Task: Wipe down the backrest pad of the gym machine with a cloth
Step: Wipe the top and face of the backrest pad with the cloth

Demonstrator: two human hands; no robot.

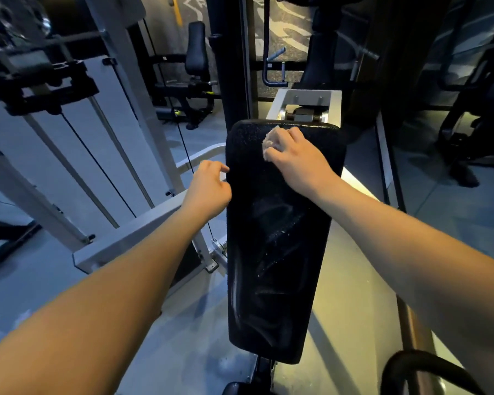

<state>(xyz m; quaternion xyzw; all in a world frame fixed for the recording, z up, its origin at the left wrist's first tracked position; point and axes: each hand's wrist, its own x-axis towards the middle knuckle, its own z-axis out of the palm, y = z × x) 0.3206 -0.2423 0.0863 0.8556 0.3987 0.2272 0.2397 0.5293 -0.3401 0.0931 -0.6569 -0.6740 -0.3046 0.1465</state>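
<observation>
The right hand (293, 156) curls round a pale cloth (270, 139), mostly hidden under it, near the top of the black backrest pad (277, 238). The left hand (208, 188), loosely curled, holds nothing beside the pad.

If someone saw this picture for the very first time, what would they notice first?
The long black backrest pad fills the middle, shiny with streaks across it. Near its top, the right hand holds a crumpled pale cloth against it. The left hand hangs beside the pad's left edge, fingers loosely curled, holding nothing.
</observation>
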